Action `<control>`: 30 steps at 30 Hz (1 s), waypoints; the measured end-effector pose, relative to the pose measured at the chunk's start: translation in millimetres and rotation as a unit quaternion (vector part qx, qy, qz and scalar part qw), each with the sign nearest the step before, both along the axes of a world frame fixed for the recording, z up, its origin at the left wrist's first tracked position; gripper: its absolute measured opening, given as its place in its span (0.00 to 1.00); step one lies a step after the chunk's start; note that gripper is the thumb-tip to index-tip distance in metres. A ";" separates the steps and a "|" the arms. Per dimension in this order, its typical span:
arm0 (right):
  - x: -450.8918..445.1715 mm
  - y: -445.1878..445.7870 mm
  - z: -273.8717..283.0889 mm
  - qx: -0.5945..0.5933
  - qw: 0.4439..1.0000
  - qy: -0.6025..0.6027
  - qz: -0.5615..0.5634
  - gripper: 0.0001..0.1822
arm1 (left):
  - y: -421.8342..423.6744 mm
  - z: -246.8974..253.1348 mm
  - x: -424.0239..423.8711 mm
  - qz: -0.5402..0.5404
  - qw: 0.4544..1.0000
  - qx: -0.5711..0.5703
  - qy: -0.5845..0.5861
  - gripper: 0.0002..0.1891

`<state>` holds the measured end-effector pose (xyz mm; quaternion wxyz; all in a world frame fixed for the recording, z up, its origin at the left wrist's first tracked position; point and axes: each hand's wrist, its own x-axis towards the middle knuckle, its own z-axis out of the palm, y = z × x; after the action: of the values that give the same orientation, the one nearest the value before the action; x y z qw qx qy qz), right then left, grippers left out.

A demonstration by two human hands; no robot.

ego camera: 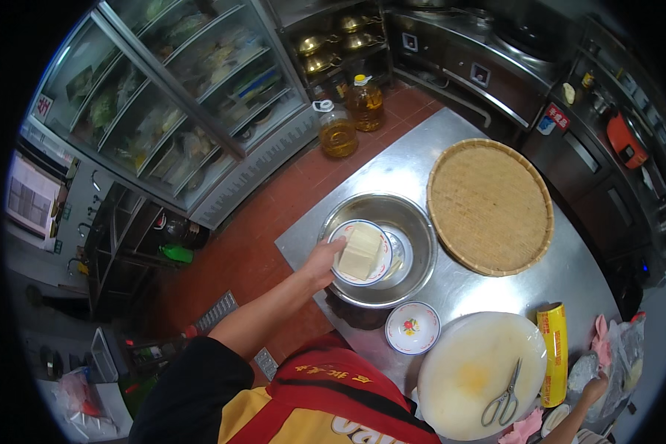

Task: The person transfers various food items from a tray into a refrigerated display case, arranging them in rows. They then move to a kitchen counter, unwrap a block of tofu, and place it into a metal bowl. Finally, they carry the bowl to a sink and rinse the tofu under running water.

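My left hand (323,261) grips the left rim of a patterned plate (386,270) that carries pale blocks looking like tofu (359,252). The plate is over the left part of a large steel basin (428,244); some pale pieces lie at the basin's bottom. Near the basin's front sits a floral enamel-style bowl (412,327). At the far right my right hand (595,387) touches a clear plastic bag (584,371) beside a pink cloth (601,338); its fingers are small and partly hidden. Steel scissors (501,400) rest on a round white cutting board (460,361).
A round woven bamboo tray (491,205) lies on the steel table (416,144). A yellow cling film roll (554,355) is beside the cutting board. Two oil jugs (338,136) stand on the red tiled floor by a glass-door refrigerator (244,172). Cabinets (583,161) line the right.
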<state>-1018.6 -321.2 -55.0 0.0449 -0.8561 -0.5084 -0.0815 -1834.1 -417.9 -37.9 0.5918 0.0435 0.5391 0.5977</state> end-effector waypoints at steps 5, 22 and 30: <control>-101.5 49.8 12.4 0.168 0.965 0.058 0.191 0.15 | 10.9 -28.4 26.8 0.009 0.987 -0.030 0.159 0.16; -685.6 7.2 -33.0 -0.020 0.800 0.504 0.324 0.33 | 67.5 -56.1 57.0 -0.008 0.963 0.007 0.269 0.21; -694.0 13.2 -38.1 -0.022 0.817 0.488 0.307 0.33 | 73.3 -52.8 50.0 -0.076 0.941 -0.028 0.329 0.22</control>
<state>-1712.6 -308.0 -93.1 0.2905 -0.5836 -0.6583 0.3763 -1784.1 -344.6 -90.7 0.4258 0.2621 0.7152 0.4884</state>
